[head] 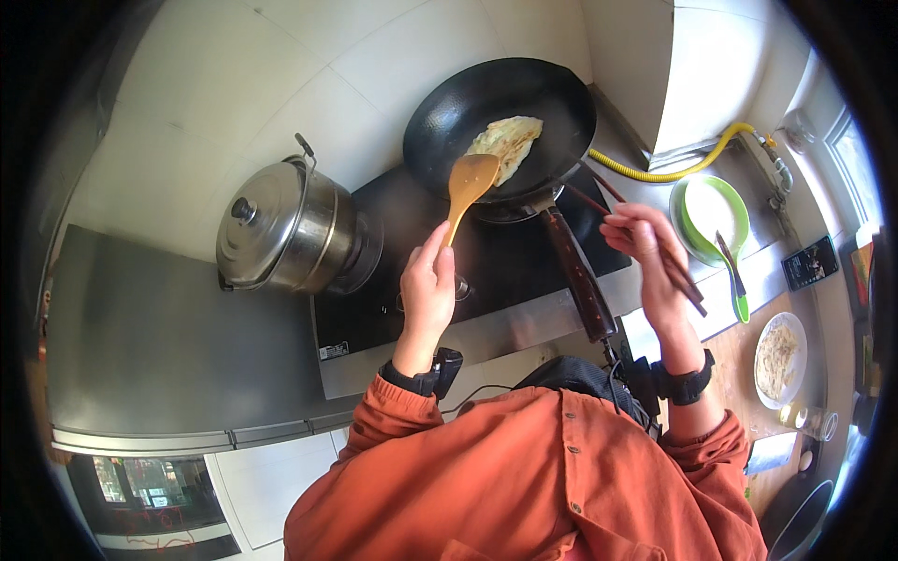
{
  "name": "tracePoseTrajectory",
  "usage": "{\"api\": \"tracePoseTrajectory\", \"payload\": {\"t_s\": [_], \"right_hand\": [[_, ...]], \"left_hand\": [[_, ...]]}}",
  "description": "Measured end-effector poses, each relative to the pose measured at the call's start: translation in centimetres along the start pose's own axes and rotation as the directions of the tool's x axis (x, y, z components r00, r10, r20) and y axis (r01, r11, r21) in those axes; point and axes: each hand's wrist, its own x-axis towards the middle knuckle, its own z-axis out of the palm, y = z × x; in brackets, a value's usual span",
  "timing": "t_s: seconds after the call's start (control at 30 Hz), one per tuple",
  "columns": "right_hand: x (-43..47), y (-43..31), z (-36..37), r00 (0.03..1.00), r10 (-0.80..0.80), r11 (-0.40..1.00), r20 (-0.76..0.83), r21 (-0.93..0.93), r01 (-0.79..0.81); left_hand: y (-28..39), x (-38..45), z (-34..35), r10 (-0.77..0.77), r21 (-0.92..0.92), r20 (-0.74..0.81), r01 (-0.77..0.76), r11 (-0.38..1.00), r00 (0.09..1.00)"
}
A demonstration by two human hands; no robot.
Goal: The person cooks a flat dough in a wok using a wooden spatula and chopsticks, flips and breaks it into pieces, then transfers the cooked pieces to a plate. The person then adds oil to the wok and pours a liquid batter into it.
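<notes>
My left hand (pixel 429 287) grips the handle of a wooden spatula (pixel 472 181). The spatula's blade lies over the lower left edge of a folded, lightly browned pancake (pixel 515 144). That pancake rests in a black wok (pixel 449 116) on the cooktop (pixel 379 308). In my right hand (pixel 649 252) is a pair of dark wooden chopsticks (pixel 682 282), their tips reaching to the wok's lower right rim. The wok's brown wooden handle (pixel 579 273) points back toward me, between my two hands, and neither hand holds it.
A lidded steel pot (pixel 280 224) stands on the left burner. To the right are a yellow gas hose (pixel 673 173), a green bowl of white batter (pixel 712 210) with a utensil across it, a phone (pixel 811 264), a plate of pancakes (pixel 777 359) and a glass jar (pixel 814 422).
</notes>
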Motion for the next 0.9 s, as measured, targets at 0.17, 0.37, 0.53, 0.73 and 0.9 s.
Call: {"api": "tracePoseTrajectory", "payload": {"t_s": [0.17, 0.37, 0.53, 0.73, 0.9], "right_hand": [[1.5, -0.2, 1.5, 0.939, -0.221, 0.836, 0.263, -0.445, 0.321], [2.8, -0.4, 2.9, 0.913, -0.133, 0.731, 0.386, -0.584, 0.354], [2.9, -0.2, 3.5, 0.931, -0.025, 0.786, 0.365, -0.568, 0.244], [3.0, -0.4, 3.3, 0.933, 0.041, 0.841, 0.357, -0.517, 0.161], [2.9, -0.5, 3.5, 0.933, 0.054, 0.842, 0.356, -0.518, 0.149]], "left_hand": [[0.0, -0.2, -1.3, 0.036, 0.246, -0.019, -0.031, 0.969, 0.999], [0.1, -1.7, -4.0, -0.005, 0.220, -0.064, 0.019, 0.975, 0.998], [0.2, -2.8, -6.1, -0.075, 0.253, -0.024, 0.078, 0.964, 0.997], [-0.4, -0.6, -6.0, -0.002, 0.075, -0.060, 0.006, 0.997, 0.998], [-2.2, 4.0, -4.3, -0.147, 0.052, 0.072, 0.144, 0.988, 0.986]]}}
